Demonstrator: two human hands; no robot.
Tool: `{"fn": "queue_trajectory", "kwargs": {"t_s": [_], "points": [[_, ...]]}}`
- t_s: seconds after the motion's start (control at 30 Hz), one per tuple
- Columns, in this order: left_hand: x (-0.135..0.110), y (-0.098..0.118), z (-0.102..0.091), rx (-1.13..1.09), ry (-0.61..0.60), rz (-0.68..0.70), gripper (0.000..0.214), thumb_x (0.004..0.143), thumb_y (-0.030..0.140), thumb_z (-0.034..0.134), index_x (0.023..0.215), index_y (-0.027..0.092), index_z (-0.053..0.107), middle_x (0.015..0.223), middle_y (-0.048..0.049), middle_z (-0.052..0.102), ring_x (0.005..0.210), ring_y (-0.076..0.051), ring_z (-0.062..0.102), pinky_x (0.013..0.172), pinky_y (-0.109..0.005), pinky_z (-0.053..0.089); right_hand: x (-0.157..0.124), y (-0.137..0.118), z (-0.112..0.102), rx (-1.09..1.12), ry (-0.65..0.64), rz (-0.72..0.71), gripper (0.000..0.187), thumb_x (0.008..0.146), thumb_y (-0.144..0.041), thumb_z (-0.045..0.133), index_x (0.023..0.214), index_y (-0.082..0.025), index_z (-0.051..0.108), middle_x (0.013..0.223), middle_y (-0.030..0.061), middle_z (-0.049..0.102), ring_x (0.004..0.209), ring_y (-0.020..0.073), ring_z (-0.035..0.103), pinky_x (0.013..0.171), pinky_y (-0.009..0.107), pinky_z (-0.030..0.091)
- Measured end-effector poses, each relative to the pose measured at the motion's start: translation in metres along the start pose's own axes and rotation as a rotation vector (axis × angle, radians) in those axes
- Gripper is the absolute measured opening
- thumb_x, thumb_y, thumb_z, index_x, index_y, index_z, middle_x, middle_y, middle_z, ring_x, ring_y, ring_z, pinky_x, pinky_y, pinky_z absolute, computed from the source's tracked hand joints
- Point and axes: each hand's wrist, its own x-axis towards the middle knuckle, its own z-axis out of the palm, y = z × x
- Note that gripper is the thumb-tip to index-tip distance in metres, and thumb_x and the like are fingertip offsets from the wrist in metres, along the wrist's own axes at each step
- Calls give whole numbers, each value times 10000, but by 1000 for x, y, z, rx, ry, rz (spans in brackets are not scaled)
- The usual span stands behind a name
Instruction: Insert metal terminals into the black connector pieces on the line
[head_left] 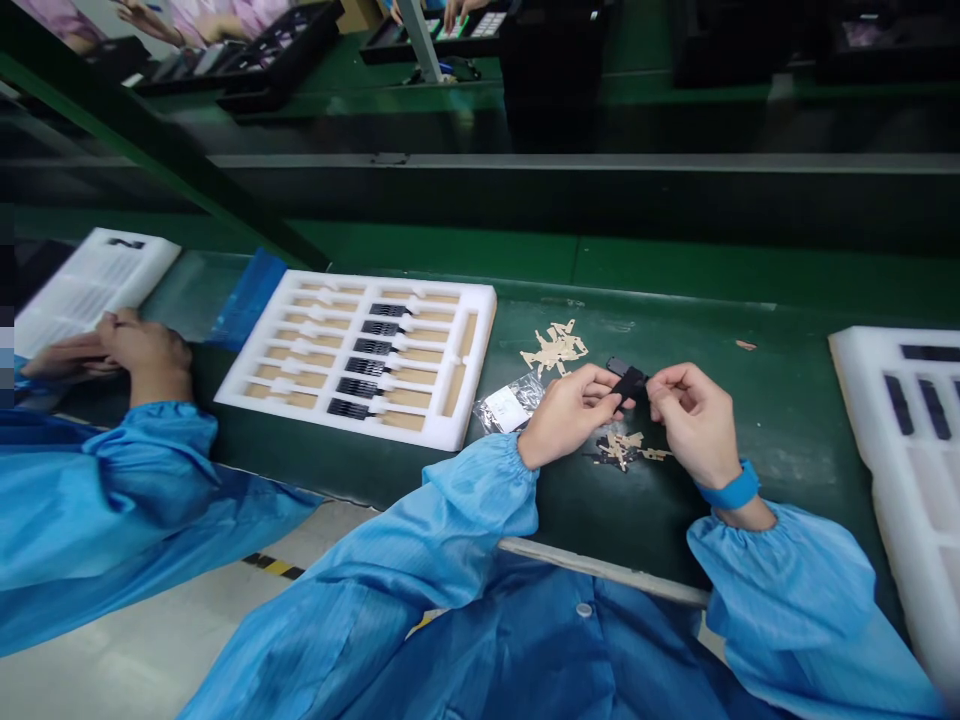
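Note:
A small black module [628, 381] is held above the green table between both my hands. My left hand [568, 413] pinches its near end with thumb and fingers closed. My right hand [694, 420], with a blue wristband, has its fingers curled and its fingertips at the module's right end. Beneath my hands lie small tan paper scraps [627, 449]. A white foam tray [360, 355] to the left holds several black modules [372, 347] in its middle slots.
A silvery plastic bag [511, 403] lies beside the tray. More tan scraps [556, 348] lie farther back. Another foam tray [911, 450] sits at the right edge. A co-worker's hands [124, 345] and blue sleeves are at the left by a white foam tray [94, 285].

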Motion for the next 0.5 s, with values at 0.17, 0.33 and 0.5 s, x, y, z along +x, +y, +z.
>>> {"fn": "queue_trajectory", "kwargs": {"t_s": [0.17,0.33,0.5], "points": [[0,-1,-1,38,6,49,198,898,240,667,1045,122,607,988,-104,742,808,-144,738,753,-250,590,-2,-1,3,17,-34,30,146,820,-289,705,816,-184,605,690,-6,595,544,105,554,518,224,441],[-2,1,-1,-12,-44,79,262,905,321,680,1059,121,610,1018,-116,727,832,-140,722,764,-251,577,0,-2,2,44,-41,59,201,832,-337,728,806,-185,598,619,-20,561,502,101,519,494,223,425],[-1,11,-8,-82,-117,44,412,884,451,699,1100,109,617,978,-127,725,831,-143,697,749,-256,560,2,-1,-5,114,-125,111,261,845,-399,759,878,-177,627,624,-11,589,527,104,533,505,219,436]]}}
